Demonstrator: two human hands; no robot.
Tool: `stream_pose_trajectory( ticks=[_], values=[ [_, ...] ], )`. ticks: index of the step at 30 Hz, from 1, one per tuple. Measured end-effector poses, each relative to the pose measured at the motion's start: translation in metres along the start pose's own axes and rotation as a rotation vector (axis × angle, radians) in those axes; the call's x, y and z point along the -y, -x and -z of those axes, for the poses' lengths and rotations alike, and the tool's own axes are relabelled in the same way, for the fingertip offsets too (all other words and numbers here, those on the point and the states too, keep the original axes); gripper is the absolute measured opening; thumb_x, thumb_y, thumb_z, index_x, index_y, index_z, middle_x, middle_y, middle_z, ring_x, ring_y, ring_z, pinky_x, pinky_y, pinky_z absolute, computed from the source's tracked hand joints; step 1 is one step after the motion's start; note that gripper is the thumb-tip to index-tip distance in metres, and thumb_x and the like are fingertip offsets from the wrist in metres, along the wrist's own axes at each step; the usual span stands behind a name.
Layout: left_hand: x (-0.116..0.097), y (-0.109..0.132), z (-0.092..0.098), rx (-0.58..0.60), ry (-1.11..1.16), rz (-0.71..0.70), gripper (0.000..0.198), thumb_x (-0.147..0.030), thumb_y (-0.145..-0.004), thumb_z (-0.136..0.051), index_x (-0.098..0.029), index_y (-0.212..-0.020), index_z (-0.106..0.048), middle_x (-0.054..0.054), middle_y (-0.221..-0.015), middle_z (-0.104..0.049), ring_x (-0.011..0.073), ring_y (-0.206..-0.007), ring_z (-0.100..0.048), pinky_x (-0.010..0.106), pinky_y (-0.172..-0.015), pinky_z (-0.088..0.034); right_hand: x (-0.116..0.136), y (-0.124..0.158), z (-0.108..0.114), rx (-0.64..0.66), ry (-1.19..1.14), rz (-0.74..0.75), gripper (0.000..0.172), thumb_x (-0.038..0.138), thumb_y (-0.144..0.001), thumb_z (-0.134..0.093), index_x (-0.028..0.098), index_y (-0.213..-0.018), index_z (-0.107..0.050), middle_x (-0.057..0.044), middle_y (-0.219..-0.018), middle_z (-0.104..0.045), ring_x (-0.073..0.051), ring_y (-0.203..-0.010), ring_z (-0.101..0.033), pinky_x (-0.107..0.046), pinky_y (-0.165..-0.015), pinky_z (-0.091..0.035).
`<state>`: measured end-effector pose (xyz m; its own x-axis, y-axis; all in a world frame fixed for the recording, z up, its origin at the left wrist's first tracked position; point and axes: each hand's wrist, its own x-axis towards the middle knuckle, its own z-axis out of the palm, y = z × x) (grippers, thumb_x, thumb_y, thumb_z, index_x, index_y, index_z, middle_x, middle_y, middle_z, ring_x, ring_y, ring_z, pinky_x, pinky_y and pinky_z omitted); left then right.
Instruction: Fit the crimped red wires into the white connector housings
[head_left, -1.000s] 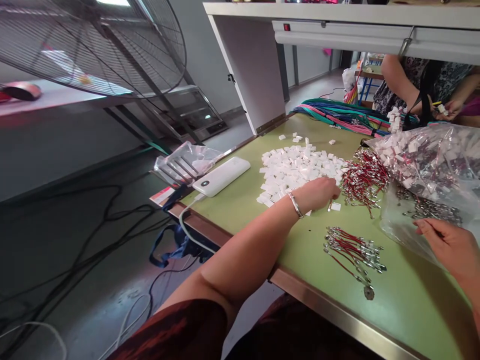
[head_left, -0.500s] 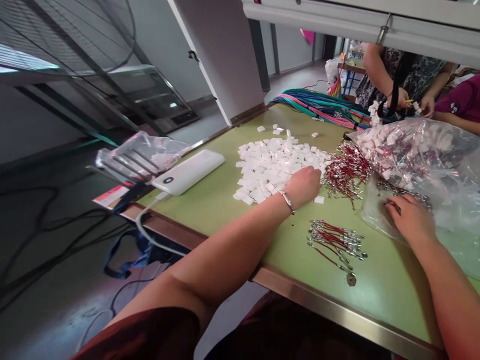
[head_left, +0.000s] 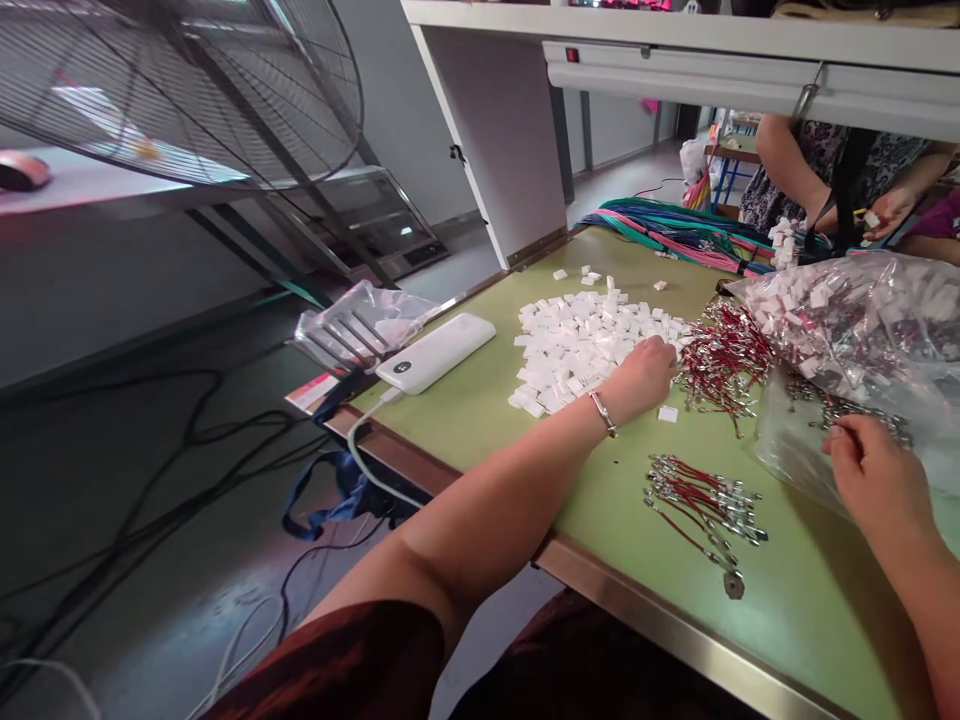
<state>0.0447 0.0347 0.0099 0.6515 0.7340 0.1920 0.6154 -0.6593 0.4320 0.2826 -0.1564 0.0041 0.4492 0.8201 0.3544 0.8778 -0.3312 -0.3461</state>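
so the white plastic bits [head_left: 566, 345] are in a big loose heap around the middle of the green table [head_left: 442, 430], and the left hand [head_left: 642, 378] is right at the near right edge of it. fingers are curled in and pointing down, but the back of the hand blocks the view, so can't tell if they're gripping anything. one single white bit [head_left: 667, 414] lies flat just beside that hand, and there's a silver bracelet [head_left: 602, 413] on the wrist.

touching the heap on its right is a messy pile of red wires [head_left: 726, 352] with shiny metal ends. the right hand [head_left: 876, 472] is over by the flat clear edge of a plastic bag [head_left: 862, 320], thumb and fingers loosely bent toward each other, can't really tell if something's pinched in there. the bag's full of white bits and red wire.

closer to the table's front edge there's a smaller bunch of red wires [head_left: 697, 495] laid roughly side by side, with a small round metal piece [head_left: 733, 585] at the near end.

further out, a flat white gadget [head_left: 437, 352] with a white cable sits on the left side, coloured cables [head_left: 660, 236] run along the back, and a person in a patterned top [head_left: 889, 150] is across the table.
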Motion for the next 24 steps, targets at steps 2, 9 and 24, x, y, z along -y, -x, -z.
stream_pose_trajectory(
  ticks=[2, 9, 24],
  values=[
    [-0.011, 0.005, 0.008, -0.053, 0.176, 0.054, 0.021, -0.009, -0.089, -0.040, -0.011, -0.094, -0.060, 0.009, -0.090, -0.063, 0.0153, -0.079, -0.056, 0.029, -0.075, -0.048, 0.008, 0.007, 0.002, -0.003, -0.110, -0.009, 0.025, 0.040, -0.086, -0.047, 0.020, -0.094, -0.061, -0.009, -0.075, -0.070, -0.023, -0.064, -0.061, -0.034, -0.064, -0.042],
    [-0.045, 0.033, -0.002, 0.181, 0.610, -0.030, 0.026, -0.025, -0.094, -0.042, -0.015, -0.094, -0.065, 0.000, -0.070, -0.060, 0.0089, -0.060, -0.050, 0.022, -0.056, -0.042, 0.048, 0.027, 0.000, 0.109, -0.482, 0.061, 0.026, 0.043, -0.085, -0.054, 0.021, -0.086, -0.067, -0.003, -0.074, -0.068, -0.017, -0.064, -0.060, -0.028, -0.061, -0.047],
    [-0.057, 0.051, -0.014, 0.314, 0.374, -0.316, 0.027, -0.025, -0.096, -0.040, -0.017, -0.084, -0.063, 0.000, -0.080, -0.067, 0.0087, -0.070, -0.056, 0.021, -0.066, -0.045, 0.064, 0.033, -0.004, 0.227, -0.522, 0.079, 0.028, 0.043, -0.087, -0.052, 0.021, -0.072, -0.062, 0.003, -0.054, -0.054, -0.012, -0.051, -0.048, -0.024, -0.051, -0.040]
  ],
)
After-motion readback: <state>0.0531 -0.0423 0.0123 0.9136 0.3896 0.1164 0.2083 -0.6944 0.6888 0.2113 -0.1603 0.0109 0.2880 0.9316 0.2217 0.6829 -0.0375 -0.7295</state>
